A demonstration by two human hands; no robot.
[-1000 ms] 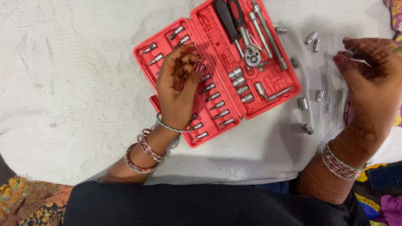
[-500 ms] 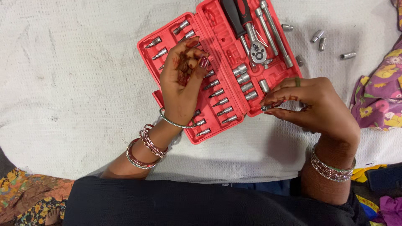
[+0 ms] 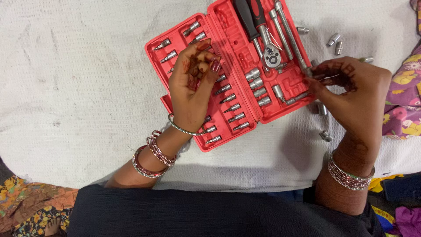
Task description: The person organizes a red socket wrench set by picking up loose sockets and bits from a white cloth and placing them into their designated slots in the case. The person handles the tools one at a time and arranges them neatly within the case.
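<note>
The left hand rests curled on the red socket case, holding nothing I can see. At the case's right edge, the right hand pinches something small (hidden); fumbled, it could roll among the loose sockets beside the case.

Bright, even light; soft shadows; sharp focus throughout.

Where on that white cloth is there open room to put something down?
The widest bare stretch of the white cloth lies left of the red tool case, beyond the left hand. Another strip runs below the case, between the wrists. It is crowded right of the case, where loose sockets lie around the right hand.
</note>
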